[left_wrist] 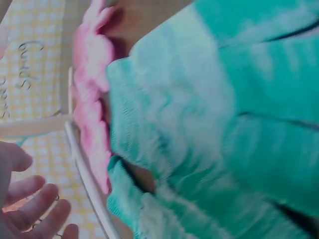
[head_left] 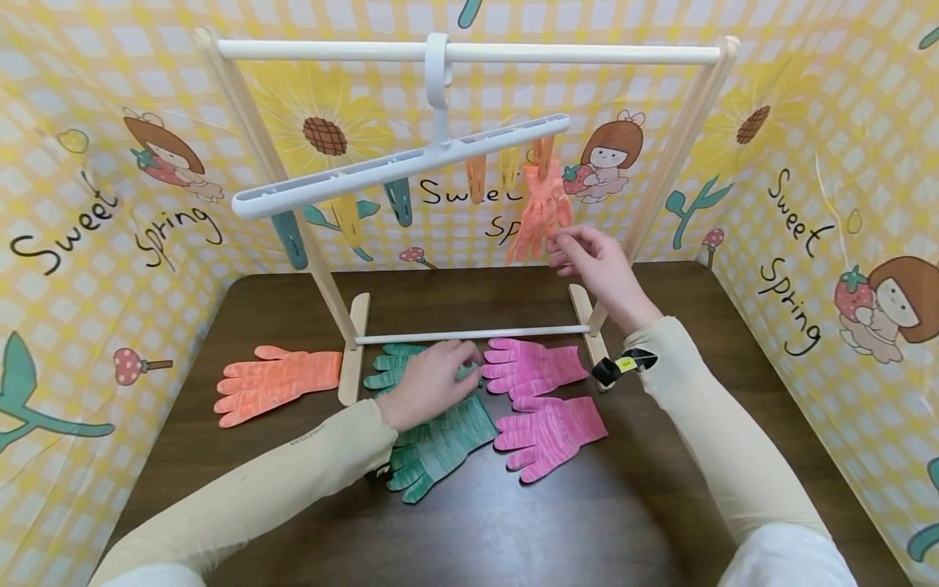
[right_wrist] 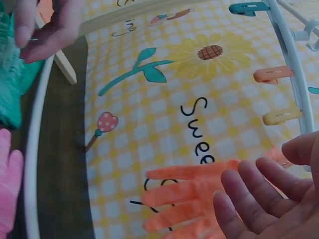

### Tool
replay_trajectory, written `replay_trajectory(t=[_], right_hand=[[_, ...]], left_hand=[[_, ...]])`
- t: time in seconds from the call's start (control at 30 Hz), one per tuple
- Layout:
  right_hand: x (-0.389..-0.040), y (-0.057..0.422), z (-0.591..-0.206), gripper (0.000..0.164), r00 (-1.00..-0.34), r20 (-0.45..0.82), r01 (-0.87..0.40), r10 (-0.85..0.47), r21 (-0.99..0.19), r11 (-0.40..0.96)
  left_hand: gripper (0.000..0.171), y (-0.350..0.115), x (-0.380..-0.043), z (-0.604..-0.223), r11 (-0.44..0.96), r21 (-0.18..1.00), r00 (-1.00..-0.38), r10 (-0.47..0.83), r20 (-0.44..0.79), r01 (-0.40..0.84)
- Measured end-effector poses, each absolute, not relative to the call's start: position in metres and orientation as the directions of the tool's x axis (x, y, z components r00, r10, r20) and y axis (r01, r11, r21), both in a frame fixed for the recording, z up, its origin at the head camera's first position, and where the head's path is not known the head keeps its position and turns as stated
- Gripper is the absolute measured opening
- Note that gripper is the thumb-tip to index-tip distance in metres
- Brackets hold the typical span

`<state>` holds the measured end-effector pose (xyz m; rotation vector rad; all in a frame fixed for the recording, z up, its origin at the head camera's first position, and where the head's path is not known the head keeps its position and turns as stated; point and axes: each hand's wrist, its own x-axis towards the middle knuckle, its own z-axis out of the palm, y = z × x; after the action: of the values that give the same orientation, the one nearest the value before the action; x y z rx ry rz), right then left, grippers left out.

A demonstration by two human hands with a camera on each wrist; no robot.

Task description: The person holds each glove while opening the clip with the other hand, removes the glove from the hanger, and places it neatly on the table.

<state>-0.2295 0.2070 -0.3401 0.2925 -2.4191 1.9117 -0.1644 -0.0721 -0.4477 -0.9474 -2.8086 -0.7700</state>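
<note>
An orange knitted glove [head_left: 544, 204] hangs fingers-down from an orange clip [head_left: 544, 156] at the right end of the pale hanger [head_left: 389, 165]. My right hand [head_left: 597, 269] is at its lower right edge. In the right wrist view, the loosely bent fingers [right_wrist: 251, 199] overlap that glove without gripping it. Over the green gloves [head_left: 447, 440] on the table hovers my left hand [head_left: 429, 385], its fingers relaxed and holding nothing. It partly hides the green pair in the head view. The left wrist view shows the green cloth [left_wrist: 169, 94] close up, beside the loose left fingers [left_wrist: 37, 204].
Two pink gloves [head_left: 553, 436] lie right of the green pair; another orange glove [head_left: 282, 383] lies at left. The tilted hanger hooks over the white top bar [head_left: 587, 54] of a wooden stand. Other clips, including a teal clip [head_left: 289, 239], dangle from it. A white lower bar [head_left: 469, 334] joins the feet.
</note>
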Motion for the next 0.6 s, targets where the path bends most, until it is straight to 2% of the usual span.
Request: replay_trajectory(t=[0.37, 0.6], right_hand=[[-0.251, 0.204, -0.313, 0.04, -0.97, 0.237, -0.242, -0.052, -0.941, 0.237], [-0.27, 0.205, -0.303, 0.044, -0.955, 0.296, -0.289, -0.023, -0.913, 0.287]], left_hand=[[0.017, -0.059, -0.208, -0.423, 0.542, 0.707, -0.885, 0.364, 0.29, 0.454], [0.022, -0.049, -0.234, -0.412, 0.474, 0.748, -0.883, 0.308, 0.353, 0.464]])
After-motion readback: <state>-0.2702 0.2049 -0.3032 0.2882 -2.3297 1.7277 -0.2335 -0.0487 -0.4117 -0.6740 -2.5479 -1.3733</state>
